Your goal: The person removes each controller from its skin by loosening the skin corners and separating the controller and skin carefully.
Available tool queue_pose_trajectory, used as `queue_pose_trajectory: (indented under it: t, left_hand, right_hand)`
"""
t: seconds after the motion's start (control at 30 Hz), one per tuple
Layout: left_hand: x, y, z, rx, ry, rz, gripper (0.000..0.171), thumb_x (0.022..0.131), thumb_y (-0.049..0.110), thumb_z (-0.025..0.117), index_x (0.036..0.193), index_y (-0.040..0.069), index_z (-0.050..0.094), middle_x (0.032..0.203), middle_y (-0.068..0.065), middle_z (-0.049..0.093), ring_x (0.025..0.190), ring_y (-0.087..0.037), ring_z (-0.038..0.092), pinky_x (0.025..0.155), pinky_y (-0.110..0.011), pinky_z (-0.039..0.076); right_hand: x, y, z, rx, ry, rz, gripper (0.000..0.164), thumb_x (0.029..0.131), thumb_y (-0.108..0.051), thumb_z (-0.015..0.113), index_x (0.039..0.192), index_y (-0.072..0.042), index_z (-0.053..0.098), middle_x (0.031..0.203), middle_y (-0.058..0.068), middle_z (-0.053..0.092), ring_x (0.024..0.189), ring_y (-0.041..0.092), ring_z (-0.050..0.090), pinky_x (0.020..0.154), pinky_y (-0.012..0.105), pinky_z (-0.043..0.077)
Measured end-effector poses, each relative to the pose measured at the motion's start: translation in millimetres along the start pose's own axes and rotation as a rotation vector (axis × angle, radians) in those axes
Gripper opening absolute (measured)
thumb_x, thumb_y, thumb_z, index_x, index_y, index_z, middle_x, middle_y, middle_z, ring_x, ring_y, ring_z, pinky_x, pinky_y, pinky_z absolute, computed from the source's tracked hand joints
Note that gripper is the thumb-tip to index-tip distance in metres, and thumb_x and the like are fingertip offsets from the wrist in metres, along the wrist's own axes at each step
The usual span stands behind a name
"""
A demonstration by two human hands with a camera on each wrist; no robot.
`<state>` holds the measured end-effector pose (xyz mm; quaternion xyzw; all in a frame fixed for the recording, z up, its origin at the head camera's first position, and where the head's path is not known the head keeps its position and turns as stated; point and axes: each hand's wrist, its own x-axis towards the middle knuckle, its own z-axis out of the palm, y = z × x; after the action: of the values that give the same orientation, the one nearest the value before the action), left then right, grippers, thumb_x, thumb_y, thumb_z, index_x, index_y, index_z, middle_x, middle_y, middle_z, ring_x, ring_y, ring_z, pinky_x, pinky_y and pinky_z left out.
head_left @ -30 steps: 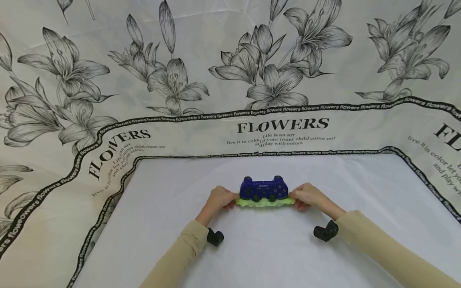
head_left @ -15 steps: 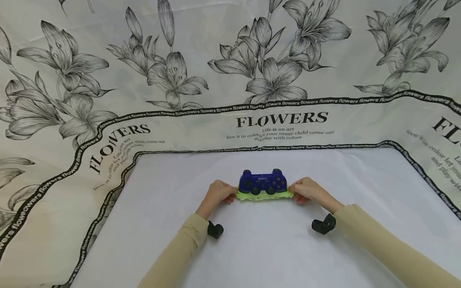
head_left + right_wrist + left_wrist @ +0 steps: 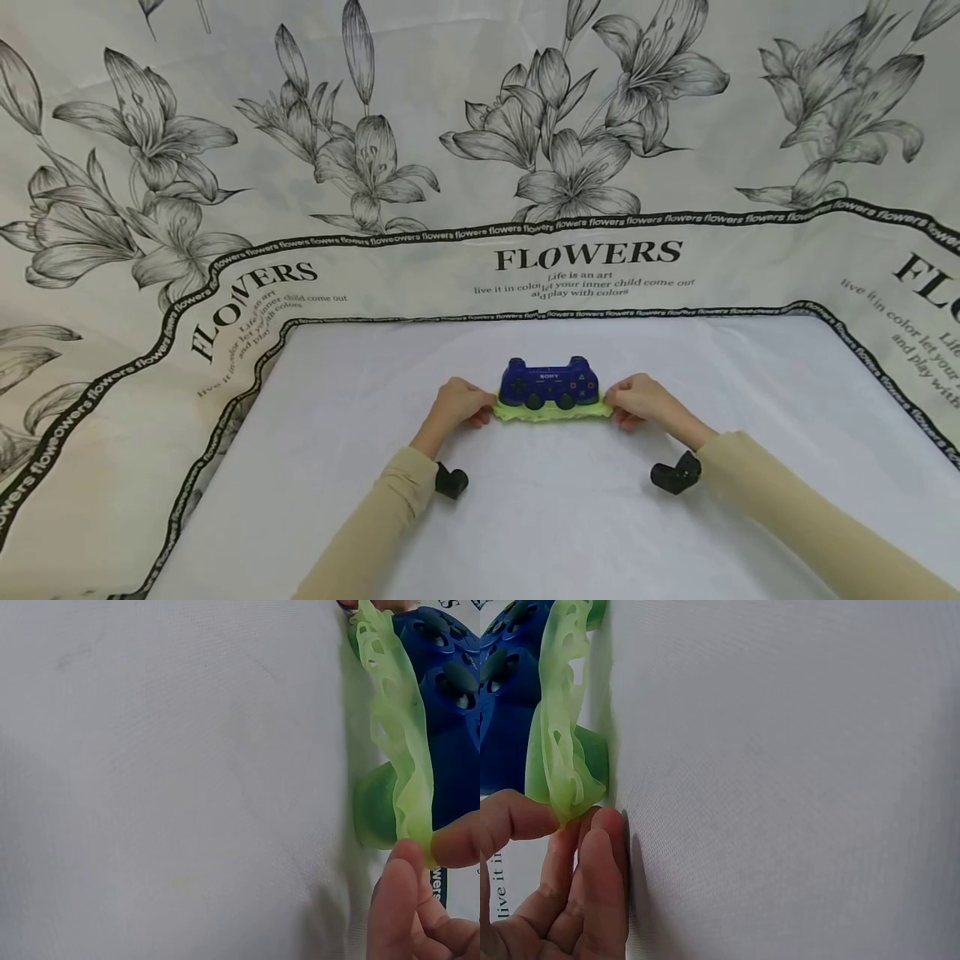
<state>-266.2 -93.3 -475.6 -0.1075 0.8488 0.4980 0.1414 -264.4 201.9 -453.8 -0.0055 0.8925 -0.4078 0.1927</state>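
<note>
The left hand (image 3: 459, 403) is pinching the left end of a stretchy green cover (image 3: 553, 412). I'm seeing holes along its wavy edge. The cover is running along the near side of a blue gamepad (image 3: 553, 386), which is sitting toward the far side of the white cloth (image 3: 570, 517). The right hand (image 3: 639, 402) is pinching the cover's right end, the gamepad lying between both hands.
</note>
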Motion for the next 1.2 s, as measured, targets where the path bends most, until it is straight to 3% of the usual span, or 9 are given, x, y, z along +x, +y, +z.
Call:
queue_pose_trajectory:
  t: [0.23,0.47,0.87,1.2]
  left_hand:
    - [0.9,-1.0,-1.2,0.020,-0.016,-0.003,0.017,0.080,0.017,0.071,0.083,0.001,0.073,0.053,0.000,0.061,0.042,-0.007,0.054,0.043,-0.017,0.046]
    - [3.7,-4.5,1.2,0.033,-0.061,-0.054,0.014,0.078,0.016,0.072,0.077,0.003,0.072,0.052,0.000,0.062,0.041,-0.007,0.053,0.041,-0.016,0.045]
    - [7.9,3.1,-8.4,0.028,-0.040,-0.068,0.016,0.078,0.018,0.072,0.080,0.002,0.073,0.052,0.000,0.062,0.041,-0.006,0.054,0.042,-0.016,0.046]
    - [8.2,-0.2,-5.7,0.004,-0.059,-0.027,0.017,0.080,0.017,0.071,0.083,0.000,0.073,0.054,-0.001,0.064,0.042,-0.007,0.056,0.044,-0.017,0.048]
  right_hand:
    - [-1.7,1.4,1.2,0.022,0.005,0.014,0.039,0.084,-0.015,0.056,0.110,0.014,0.062,0.062,-0.002,0.061,0.052,0.007,0.056,0.051,0.020,0.052]
    - [-5.1,5.3,4.1,0.051,-0.027,0.026,0.036,0.083,-0.011,0.055,0.108,0.015,0.062,0.063,0.000,0.061,0.052,0.007,0.058,0.053,0.021,0.053]
    - [2.1,-4.7,-0.9,0.089,-0.034,0.038,0.045,0.084,-0.012,0.055,0.119,0.016,0.056,0.071,0.001,0.063,0.055,0.006,0.059,0.055,0.021,0.054]
    - [0.3,-1.8,0.2,0.087,-0.031,0.051,0.045,0.087,-0.013,0.054,0.121,0.017,0.053,0.066,-0.001,0.062,0.053,0.006,0.058,0.054,0.020,0.053]
